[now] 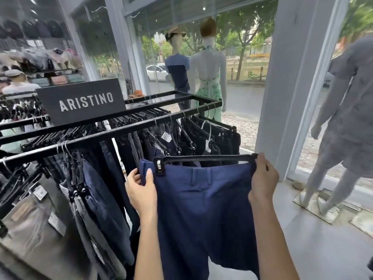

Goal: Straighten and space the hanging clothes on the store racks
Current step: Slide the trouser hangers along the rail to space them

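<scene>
Navy blue trousers (203, 215) hang in front of me on a black clip hanger (205, 158), held off the rack. My left hand (142, 190) pinches the left end of the waistband beside the hanger's clip. My right hand (262, 178) grips the right end of the waistband and hanger. Behind stands a black metal rack (113, 131) packed with dark jeans and trousers (181, 138) on clip hangers, some skewed and bunched together. More jeans and grey trousers (40, 211) hang at the left.
A black ARISTINO sign (82, 100) sits on top of the rack. Two mannequins (210, 65) stand at the window behind it, and a grey mannequin (347, 126) on a base stands at the right. A white pillar (290, 77) rises just beyond the hanger.
</scene>
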